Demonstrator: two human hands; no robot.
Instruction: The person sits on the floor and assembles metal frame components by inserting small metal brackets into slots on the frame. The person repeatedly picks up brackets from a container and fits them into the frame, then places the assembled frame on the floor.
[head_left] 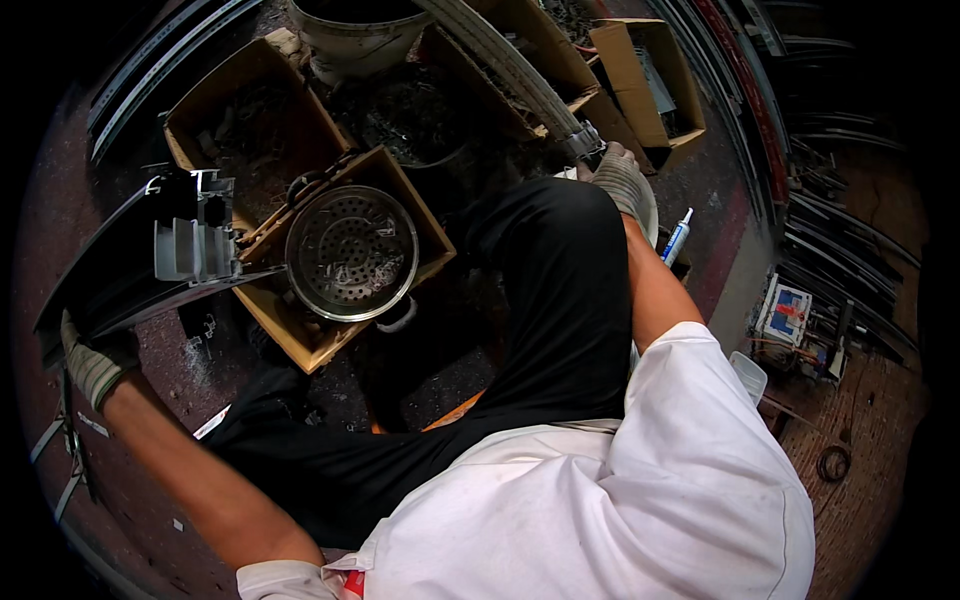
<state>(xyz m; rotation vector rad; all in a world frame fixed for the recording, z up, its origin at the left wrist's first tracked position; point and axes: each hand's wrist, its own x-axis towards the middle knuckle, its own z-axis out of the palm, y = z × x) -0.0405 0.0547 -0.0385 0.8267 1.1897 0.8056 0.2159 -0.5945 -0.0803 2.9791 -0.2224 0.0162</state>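
My left hand (95, 368), in a striped grey glove, grips the near left edge of a dark metal profile (150, 297). The profile's cut end (198, 228), silvery with hollow chambers, faces a round perforated metal pot (352, 252). Its fingers are partly hidden behind the profile. My right hand (618, 180), gloved too, is curled beyond my raised knee, beside the near end of a long pale metal profile (525, 80). What it holds, if anything, is hidden. The pot, with loose bits in it, sits in an open box (425, 205).
Cardboard boxes (215, 105) with scraps stand at the back, beside a whitish bucket (358, 42). A smaller carton (660, 85) is at the back right. A blue-and-white tube (678, 238) stands near my right forearm. Long bars (735, 100) and a battery-like box (785, 312) lie further right.
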